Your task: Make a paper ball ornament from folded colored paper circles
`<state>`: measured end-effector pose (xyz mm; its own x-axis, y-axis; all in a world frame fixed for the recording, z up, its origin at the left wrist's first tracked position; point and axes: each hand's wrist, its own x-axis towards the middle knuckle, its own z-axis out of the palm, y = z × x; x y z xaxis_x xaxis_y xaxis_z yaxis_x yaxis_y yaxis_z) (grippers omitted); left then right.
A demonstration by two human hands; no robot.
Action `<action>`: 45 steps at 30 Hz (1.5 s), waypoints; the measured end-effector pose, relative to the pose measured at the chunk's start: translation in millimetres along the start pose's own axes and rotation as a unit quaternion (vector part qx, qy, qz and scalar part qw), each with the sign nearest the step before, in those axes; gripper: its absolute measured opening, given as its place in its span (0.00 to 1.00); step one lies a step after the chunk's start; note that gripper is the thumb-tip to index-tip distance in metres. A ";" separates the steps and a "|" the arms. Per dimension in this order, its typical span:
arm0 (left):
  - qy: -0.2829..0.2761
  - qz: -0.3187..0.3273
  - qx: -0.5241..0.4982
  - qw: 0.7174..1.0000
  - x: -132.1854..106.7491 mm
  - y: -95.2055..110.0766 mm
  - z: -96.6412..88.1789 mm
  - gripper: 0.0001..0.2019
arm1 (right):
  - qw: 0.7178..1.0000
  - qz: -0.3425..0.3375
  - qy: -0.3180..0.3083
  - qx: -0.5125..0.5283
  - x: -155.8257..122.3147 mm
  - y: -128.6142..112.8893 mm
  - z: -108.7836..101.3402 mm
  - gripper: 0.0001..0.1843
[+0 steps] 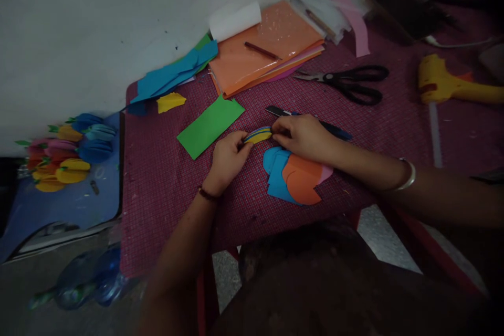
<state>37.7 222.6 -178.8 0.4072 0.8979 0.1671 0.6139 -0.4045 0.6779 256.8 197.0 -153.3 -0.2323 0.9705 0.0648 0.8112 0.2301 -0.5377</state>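
Observation:
Both hands hold a small stack of folded yellow and blue paper pieces (pixel 258 135) above the red checked table (pixel 165 178). My left hand (pixel 228 160) pinches its left end, fingers closed. My right hand (pixel 301 136) grips its right end, fingers closed. Just below the right hand lies a pile of blue, orange and pink paper cut-outs (pixel 295 178). A green paper rectangle (pixel 210 125) lies to the left of the hands.
Black scissors (pixel 350 83) and a dark pen or cutter (pixel 334 130) lie beyond the hands. A stack of orange sheets (pixel 263 52), blue paper (pixel 173 76), a yellow scrap (pixel 170 102) and a yellow glue gun (pixel 444 84) sit further back. Finished paper flowers (pixel 66 149) rest on a blue board at left.

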 end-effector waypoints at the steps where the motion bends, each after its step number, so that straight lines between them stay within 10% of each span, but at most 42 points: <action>1: -0.001 0.001 -0.002 1.000 0.0 -0.8 0.0 0.02 | 1.000 0.000 -0.001 0.002 0.2 -0.2 -0.1 0.08; 29: -0.020 -0.088 -0.147 0.985 4.6 1.8 -15.8 0.08 | 0.996 -0.031 0.002 0.081 -0.9 0.9 -5.8 0.11; 45: -0.030 0.013 -0.037 0.999 5.0 7.4 -13.8 0.09 | 0.998 -0.055 -0.027 0.032 0.2 0.9 -2.0 0.12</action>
<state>35.0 226.5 -163.1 0.4637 0.8744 0.1430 0.5516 -0.4112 0.7257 258.6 197.5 -152.1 -0.3484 0.9337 0.0828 0.7434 0.3291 -0.5823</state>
